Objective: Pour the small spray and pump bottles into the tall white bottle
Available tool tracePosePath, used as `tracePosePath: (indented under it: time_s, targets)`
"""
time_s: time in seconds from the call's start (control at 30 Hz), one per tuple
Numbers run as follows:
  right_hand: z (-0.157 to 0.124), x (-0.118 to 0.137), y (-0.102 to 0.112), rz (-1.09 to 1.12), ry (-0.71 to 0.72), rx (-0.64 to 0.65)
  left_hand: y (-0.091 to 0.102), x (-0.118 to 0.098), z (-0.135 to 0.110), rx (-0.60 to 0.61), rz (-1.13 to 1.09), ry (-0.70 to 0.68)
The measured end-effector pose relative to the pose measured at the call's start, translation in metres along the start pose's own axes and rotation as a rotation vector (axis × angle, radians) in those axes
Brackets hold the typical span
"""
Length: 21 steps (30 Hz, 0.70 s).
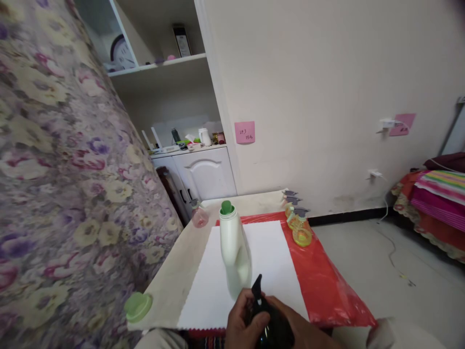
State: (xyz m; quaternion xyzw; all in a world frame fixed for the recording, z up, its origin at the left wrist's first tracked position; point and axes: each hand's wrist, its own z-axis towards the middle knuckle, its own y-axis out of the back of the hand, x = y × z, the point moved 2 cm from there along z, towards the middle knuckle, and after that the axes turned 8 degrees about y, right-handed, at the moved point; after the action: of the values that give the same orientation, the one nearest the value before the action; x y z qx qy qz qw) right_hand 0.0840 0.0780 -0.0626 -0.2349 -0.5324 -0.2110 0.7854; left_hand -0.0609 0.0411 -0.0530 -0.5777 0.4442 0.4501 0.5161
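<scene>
Close to my body at the bottom of the view is a dark, glossy pump bottle [276, 329] with a black pump head [257, 287]. My left hand [244, 322] is closed around its neck, thumb across the front. On the far right side of the bottle, my right hand [296, 320] grips it, its fingers partly hidden behind. Just beyond stands a tall pale green jug [232, 247] with a handle and a green spout, its top uncovered. A green cap [138, 307] lies at the table's near left corner.
White paper [203, 300] and a red plastic sheet [327, 295] cover part of the table [170, 281]. Several pump bottles with yellow liquid [301, 235] line the right side; a pink-tinted bottle [199, 216] stands back left. A floral curtain [72, 194] hangs close on the left.
</scene>
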Motion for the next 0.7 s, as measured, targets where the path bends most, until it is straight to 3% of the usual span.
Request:
tracePosePath:
  time_s: [0.07, 0.27, 0.47, 0.63, 0.7]
  targets:
    - [0.001, 0.0, 0.0, -0.009, 0.016, -0.016, 0.001, -0.002, 0.0, -0.03, 0.071, -0.023]
    - [0.001, -0.003, 0.002, 0.079, -0.004, -0.032, -0.001, -0.014, -0.009, 0.127, 0.021, 0.106]
    - [-0.001, -0.006, 0.001, 0.177, 0.029, -0.028, -0.006, -0.009, -0.002, -0.129, 0.139, 0.021]
    - [-0.003, -0.024, 0.005, 0.292, 0.04, -0.057, -0.002, -0.007, -0.002, 0.082, 0.11, 0.06]
    - [-0.003, -0.025, 0.004, 0.307, 0.041, -0.043, -0.001, -0.005, -0.002, 0.043, 0.1, 0.041]
